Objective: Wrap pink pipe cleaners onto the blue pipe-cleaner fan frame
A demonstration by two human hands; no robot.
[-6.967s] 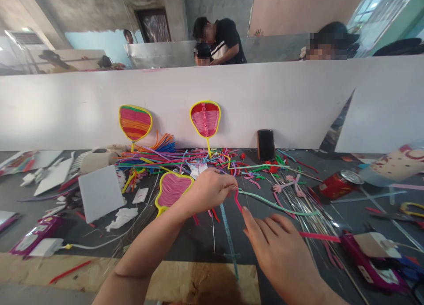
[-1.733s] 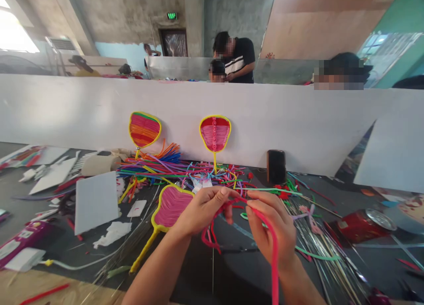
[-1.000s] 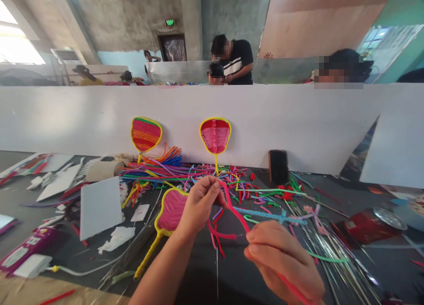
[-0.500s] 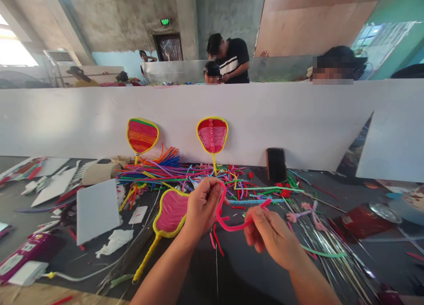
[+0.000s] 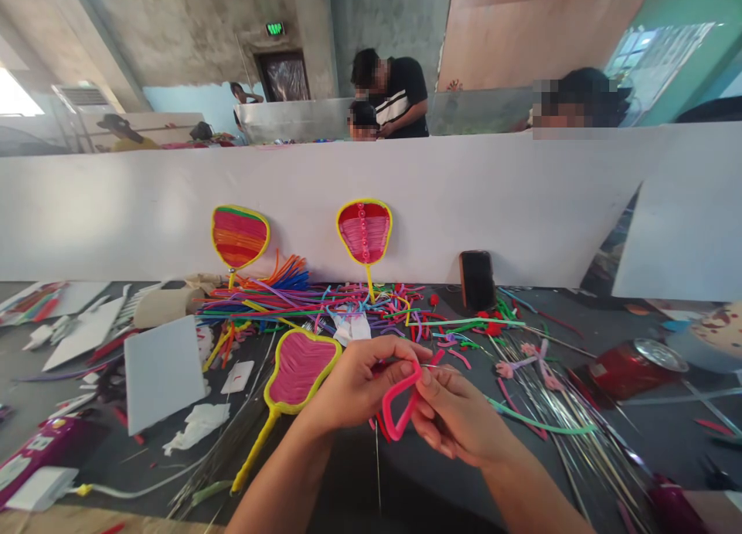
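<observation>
A bright pink pipe cleaner (image 5: 389, 410) is bent into a loop between my hands. My left hand (image 5: 376, 375) pinches its upper part, and my right hand (image 5: 455, 406) grips it on the other side, with the fingertips of both hands close together. One pink end sticks up above my right thumb. Left of my left hand lies a fan shape (image 5: 304, 368) of pink pipe cleaners with a yellow rim and a yellow handle. A white tissue (image 5: 352, 327) lies just beyond my fingers.
Two more fan shapes, a striped one (image 5: 240, 236) and a pink-red one (image 5: 365, 232), lean on the white partition (image 5: 429, 202). A phone (image 5: 477, 280) stands right of them. Heaped pipe cleaners (image 5: 278, 298), metal wires (image 5: 573, 441) and a red can (image 5: 631, 368) surround my hands. People are beyond the partition.
My right hand has moved left and up to meet my left hand. The pink pipe cleaner has gone from an open curve to a closed loop. The view has shifted slightly.
</observation>
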